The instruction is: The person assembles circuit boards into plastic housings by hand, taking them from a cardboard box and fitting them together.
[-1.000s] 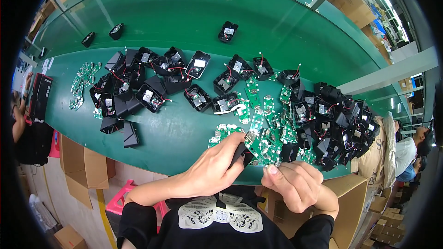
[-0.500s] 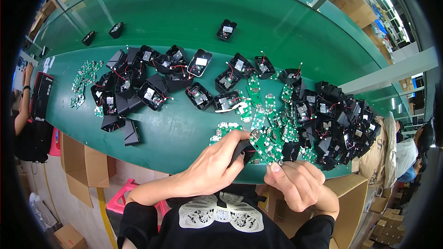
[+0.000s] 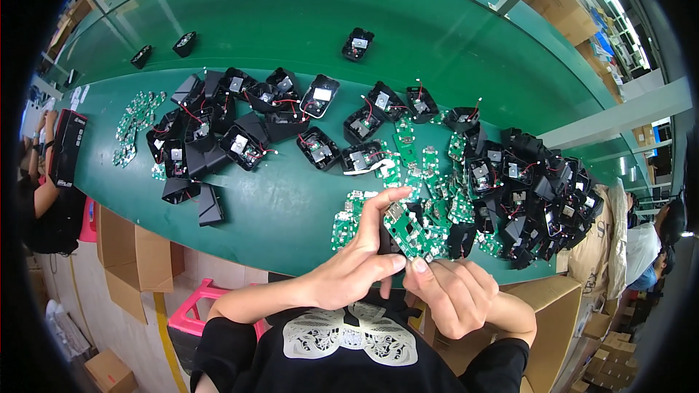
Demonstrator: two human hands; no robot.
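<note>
A green circuit board (image 3: 405,231) with silver connectors stands tilted between my two hands. My right hand (image 3: 455,292) is closed, with thumb and forefinger pinching the board's lower corner. Around a black plastic housing (image 3: 388,244) my left hand (image 3: 349,262) is curled, its forefinger reaching up past the board's top and its thumb near the board's lower edge. Most of that housing is hidden by the board and fingers. Beyond my hands, more circuit boards (image 3: 460,207) lie in a loose heap on the green table (image 3: 277,225).
A large pile of black housings (image 3: 539,196) with red wires rises at the right. More housings (image 3: 196,149) cluster at the left beside loose boards (image 3: 135,124). Cardboard boxes (image 3: 135,255) and a pink stool (image 3: 193,306) stand below the table edge. Another person's arm (image 3: 47,193) shows far left.
The circuit board has been brought up against the housing, and my hands have come closer together. My left forefinger has straightened upward. The view has shifted slightly.
</note>
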